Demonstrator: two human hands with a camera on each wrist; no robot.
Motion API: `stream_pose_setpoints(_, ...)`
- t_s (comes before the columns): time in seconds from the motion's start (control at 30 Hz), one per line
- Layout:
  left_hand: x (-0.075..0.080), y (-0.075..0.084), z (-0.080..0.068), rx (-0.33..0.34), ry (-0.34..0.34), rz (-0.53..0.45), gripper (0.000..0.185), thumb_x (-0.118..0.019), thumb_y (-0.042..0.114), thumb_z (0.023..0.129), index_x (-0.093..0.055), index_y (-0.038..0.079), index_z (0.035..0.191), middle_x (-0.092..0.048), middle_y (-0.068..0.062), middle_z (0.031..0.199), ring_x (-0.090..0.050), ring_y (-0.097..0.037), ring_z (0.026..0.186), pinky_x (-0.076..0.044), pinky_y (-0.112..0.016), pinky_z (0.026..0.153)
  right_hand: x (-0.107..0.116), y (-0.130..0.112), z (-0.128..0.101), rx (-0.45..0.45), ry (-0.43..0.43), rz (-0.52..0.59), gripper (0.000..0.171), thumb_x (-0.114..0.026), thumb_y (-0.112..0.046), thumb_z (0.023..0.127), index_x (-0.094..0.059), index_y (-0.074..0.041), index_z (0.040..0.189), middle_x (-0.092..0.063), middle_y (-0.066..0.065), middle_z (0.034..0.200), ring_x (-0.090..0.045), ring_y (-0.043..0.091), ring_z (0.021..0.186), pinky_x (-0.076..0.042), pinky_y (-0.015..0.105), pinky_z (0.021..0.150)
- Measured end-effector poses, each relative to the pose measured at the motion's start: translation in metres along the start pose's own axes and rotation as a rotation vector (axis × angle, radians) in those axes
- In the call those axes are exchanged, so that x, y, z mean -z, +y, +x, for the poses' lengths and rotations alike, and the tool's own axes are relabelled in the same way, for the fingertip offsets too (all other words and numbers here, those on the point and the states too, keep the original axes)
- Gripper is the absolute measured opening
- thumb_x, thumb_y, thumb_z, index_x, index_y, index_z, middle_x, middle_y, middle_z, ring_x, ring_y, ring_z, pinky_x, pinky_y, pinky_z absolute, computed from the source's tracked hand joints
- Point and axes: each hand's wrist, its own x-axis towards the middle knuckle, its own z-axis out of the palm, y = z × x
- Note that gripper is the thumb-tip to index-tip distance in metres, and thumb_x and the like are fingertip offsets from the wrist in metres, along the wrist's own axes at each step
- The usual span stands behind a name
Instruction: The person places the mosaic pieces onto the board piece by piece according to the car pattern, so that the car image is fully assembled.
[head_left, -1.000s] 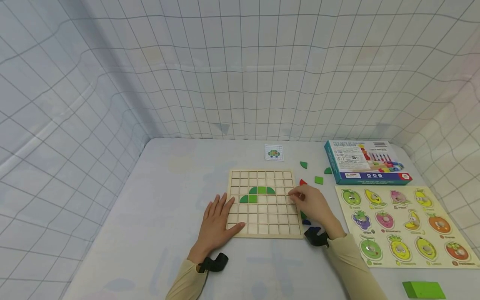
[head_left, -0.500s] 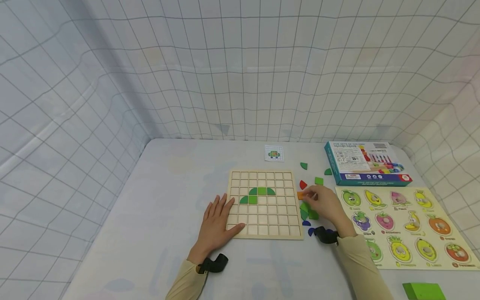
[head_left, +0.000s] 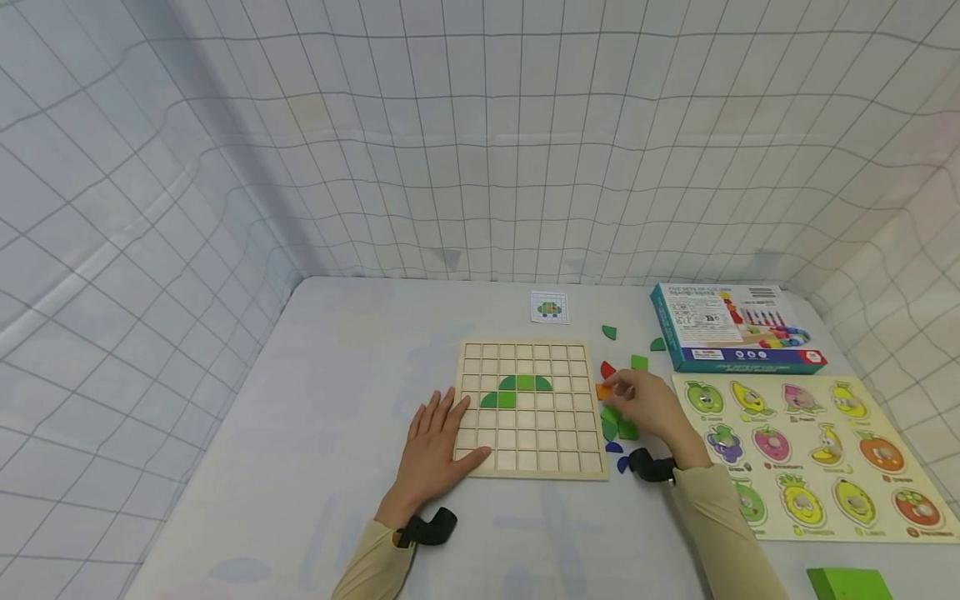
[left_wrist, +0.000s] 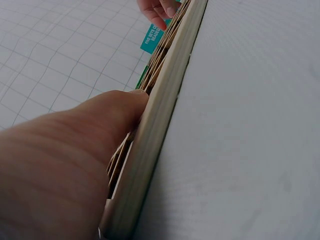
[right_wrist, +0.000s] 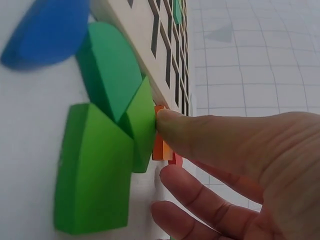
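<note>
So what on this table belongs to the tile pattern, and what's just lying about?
Likely part of the job:
- wooden grid board
- orange piece
- green pieces
- red piece
- blue pieces
- picture card

Seemingly just lying about:
- teal box
- fruit puzzle
- green block

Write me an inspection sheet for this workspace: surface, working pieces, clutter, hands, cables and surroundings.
Surface: white-covered table, faint markings.
Job's things: wooden grid board holding five green shapes; orange piece beside its right edge; loose green pieces, red piece and blue pieces to its right; picture card beyond it.
Clutter: boxed set, fruit puzzle and green block, all on the right.
Hands: left hand rests on the board's left edge; right hand touches the orange piece, grip partly hidden.
Cables: nothing seen.
Surroundings: pale, grid-patterned fabric walls.
</note>
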Motion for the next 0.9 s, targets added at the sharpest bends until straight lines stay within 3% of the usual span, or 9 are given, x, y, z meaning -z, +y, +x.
stream_pose_setpoints(0.9, -0.002, -0.002, -0.001, -0.018, 0.019, -0.006, 0.079, -0.061, 0.052, 0.086, -0.036, 0.008, 0.146, -0.025, -0.018, 0.152, -0.013, -0.035, 0.141, -0.009, -0.049, 0.111, 0.002, 0.003, 0.011, -0.129, -0.061, -0.007, 0.027, -0.074, -0.026, 0.083, -0.066, -0.007, 0.101, -0.058, 0.006, 0.087, -0.050, 0.023, 0.074, -0.042, 0.031, 0.057)
